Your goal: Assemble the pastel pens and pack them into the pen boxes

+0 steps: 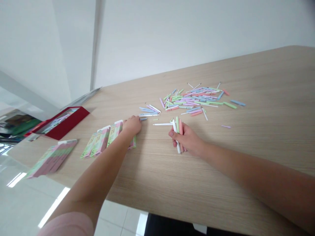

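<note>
My right hand (187, 137) is closed around a small bunch of pens, among them a white pen (176, 136), a green pen (177, 124) and a coral pen (181, 127), held roughly upright above the table. My left hand (133, 125) rests at the right end of a row of pink and green pen boxes (100, 141), covering part of them. Its fingers are curled, with their tips hidden. A blue pen (143, 119) pokes out just beside these fingers. Left of my right hand lies a white pen (162, 124).
A large pile of pastel pens (194, 100) spreads across the table (246, 183), with a smaller fan of pens (149, 110) to its left. More pen boxes (52, 158) stand near the left edge. Behind them is a red box (67, 124) with items inside.
</note>
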### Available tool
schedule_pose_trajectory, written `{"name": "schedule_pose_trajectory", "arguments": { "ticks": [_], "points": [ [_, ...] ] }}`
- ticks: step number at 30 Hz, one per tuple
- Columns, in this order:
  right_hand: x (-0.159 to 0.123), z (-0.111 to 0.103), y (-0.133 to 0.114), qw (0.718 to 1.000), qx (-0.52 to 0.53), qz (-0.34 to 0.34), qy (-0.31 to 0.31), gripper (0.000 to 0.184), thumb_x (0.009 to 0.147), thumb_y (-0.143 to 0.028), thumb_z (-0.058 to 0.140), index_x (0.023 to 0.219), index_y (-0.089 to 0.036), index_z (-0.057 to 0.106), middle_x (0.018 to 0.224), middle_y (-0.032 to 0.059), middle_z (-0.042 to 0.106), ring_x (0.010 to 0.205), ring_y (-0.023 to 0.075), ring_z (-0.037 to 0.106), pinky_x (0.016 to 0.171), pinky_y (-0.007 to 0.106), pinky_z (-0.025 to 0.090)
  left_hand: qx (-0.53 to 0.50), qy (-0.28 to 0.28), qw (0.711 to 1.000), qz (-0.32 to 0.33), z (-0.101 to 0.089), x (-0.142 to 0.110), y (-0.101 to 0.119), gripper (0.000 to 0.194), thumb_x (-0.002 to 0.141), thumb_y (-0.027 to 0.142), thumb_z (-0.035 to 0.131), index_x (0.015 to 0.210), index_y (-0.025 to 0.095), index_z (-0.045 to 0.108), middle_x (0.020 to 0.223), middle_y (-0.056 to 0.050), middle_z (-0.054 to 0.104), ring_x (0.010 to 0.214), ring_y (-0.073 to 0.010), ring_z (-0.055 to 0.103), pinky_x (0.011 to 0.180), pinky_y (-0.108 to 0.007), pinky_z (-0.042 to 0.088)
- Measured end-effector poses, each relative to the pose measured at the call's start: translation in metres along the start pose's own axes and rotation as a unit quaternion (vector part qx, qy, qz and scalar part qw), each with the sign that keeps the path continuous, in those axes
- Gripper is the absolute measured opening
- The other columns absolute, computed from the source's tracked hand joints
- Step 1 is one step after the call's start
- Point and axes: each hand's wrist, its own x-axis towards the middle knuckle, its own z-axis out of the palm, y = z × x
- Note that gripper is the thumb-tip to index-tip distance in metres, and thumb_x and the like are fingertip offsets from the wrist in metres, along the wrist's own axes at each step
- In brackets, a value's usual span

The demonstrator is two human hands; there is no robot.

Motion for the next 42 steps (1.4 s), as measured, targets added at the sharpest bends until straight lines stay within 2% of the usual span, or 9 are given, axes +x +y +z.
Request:
{"name": "schedule_pose_trajectory", "arguments": {
  "ticks": [5, 10, 12, 17, 23, 27, 32, 37, 42],
  "points": [
    [0.0, 0.0, -0.001, 1.0, -0.016, 0.021, 0.001, 0.04, 0.082, -0.053, 0.078, 0.095, -0.024, 0.053, 0.065, -0.0035, 0.067, 0.051, 0.0137, 0.062, 0.035, 0.018, 0.038, -0.02, 0.047, 0.999, 0.007, -0.014, -0.009, 0.011, 0.024, 0.106, 0.029, 0.05, 0.103, 0.009, 0.062, 0.101, -0.011, 0.07, 0.105, -0.0245, 0.061, 0.107, -0.057, 0.039],
    [0.0, 0.0, 0.001, 0.998, -0.053, 0.039, 0.027, 0.042, 0.084, -0.059, 0.073, 0.096, -0.024, 0.052, 0.073, -0.0001, 0.073, 0.042, 0.0123, 0.059, 0.028, 0.017, 0.032, -0.064, 0.093, 0.993, 0.043, -0.03, -0.029, 0.051, 0.03, 0.108, 0.036, 0.042, 0.113, 0.018, 0.065, 0.117, -0.01, 0.071, 0.108, -0.0243, 0.062, 0.101, -0.041, 0.045],
    [0.0, -0.001, 0.002, 0.998, -0.049, 0.031, 0.025, 0.045, 0.084, -0.063, 0.071, 0.101, -0.025, 0.053, 0.068, -0.0025, 0.071, 0.037, 0.0112, 0.054, 0.028, 0.018, 0.033, -0.168, 0.102, 0.977, 0.076, -0.036, -0.043, 0.071, 0.03, 0.107, 0.036, 0.043, 0.114, 0.02, 0.067, 0.11, -0.008, 0.073, 0.1, -0.0222, 0.065, 0.092, -0.035, 0.049],
    [0.002, -0.003, 0.007, 0.999, -0.035, -0.015, 0.024, 0.054, 0.085, -0.069, 0.068, 0.118, -0.026, 0.058, 0.067, -0.0042, 0.066, 0.036, 0.0122, 0.052, 0.026, 0.02, 0.031, -0.274, 0.06, 0.946, 0.16, -0.053, -0.078, 0.116, 0.028, 0.105, 0.032, 0.045, 0.114, 0.02, 0.069, 0.106, -0.008, 0.073, 0.099, -0.0219, 0.066, 0.089, -0.033, 0.051],
    [0.009, -0.005, 0.011, 0.997, -0.012, -0.009, 0.078, 0.044, 0.083, -0.064, 0.073, 0.089, -0.021, 0.064, 0.072, 0.0027, 0.067, 0.054, 0.0165, 0.061, 0.036, 0.024, 0.041, -0.26, -0.017, 0.942, 0.211, -0.059, -0.091, 0.143, 0.039, 0.1, 0.018, 0.042, 0.135, 0.016, 0.06, 0.115, -0.013, 0.072, 0.107, -0.0255, 0.067, 0.095, -0.037, 0.052],
    [0.011, -0.005, 0.009, 0.993, 0.022, 0.026, 0.116, 0.04, 0.083, -0.061, 0.074, 0.089, -0.022, 0.063, 0.069, 0.0008, 0.065, 0.051, 0.0158, 0.058, 0.04, 0.026, 0.044, -0.22, -0.061, 0.96, 0.16, -0.077, -0.112, 0.139, 0.061, 0.102, 0.031, 0.047, 0.158, 0.011, 0.034, 0.128, -0.02, 0.07, 0.115, -0.0324, 0.067, 0.094, -0.044, 0.054],
    [0.01, -0.006, 0.01, 0.992, 0.071, 0.014, 0.108, 0.04, 0.084, -0.06, 0.075, 0.085, -0.023, 0.061, 0.08, 0.0043, 0.07, 0.073, 0.02, 0.069, 0.054, 0.028, 0.055, -0.159, -0.006, 0.982, 0.106, -0.095, -0.183, 0.103, 0.061, 0.101, 0.048, 0.05, 0.156, 0.023, 0.043, 0.144, -0.017, 0.062, 0.135, -0.038, 0.057, 0.113, -0.059, 0.045],
    [0.007, -0.007, 0.009, 0.998, 0.0, 0.035, 0.058, 0.046, 0.087, -0.065, 0.069, 0.074, -0.022, 0.056, 0.065, 0.0016, 0.063, 0.058, 0.0175, 0.063, 0.041, 0.025, 0.043, -0.104, -0.027, 0.993, 0.054, -0.055, -0.25, 0.072, 0.052, 0.094, 0.041, 0.059, 0.145, 0.03, 0.055, 0.156, -0.015, 0.051, 0.149, -0.0435, 0.042, 0.112, -0.068, 0.045],
    [0.006, -0.009, 0.009, 0.998, -0.009, 0.04, 0.043, 0.045, 0.088, -0.064, 0.067, 0.073, -0.024, 0.053, 0.065, 0.0016, 0.062, 0.056, 0.0179, 0.061, 0.038, 0.026, 0.04, -0.107, -0.002, 0.992, 0.073, -0.026, -0.24, 0.054, 0.049, 0.099, 0.028, 0.048, 0.148, 0.019, 0.05, 0.164, -0.019, 0.039, 0.157, -0.0358, 0.028, 0.124, -0.058, 0.038]
  ]
}}
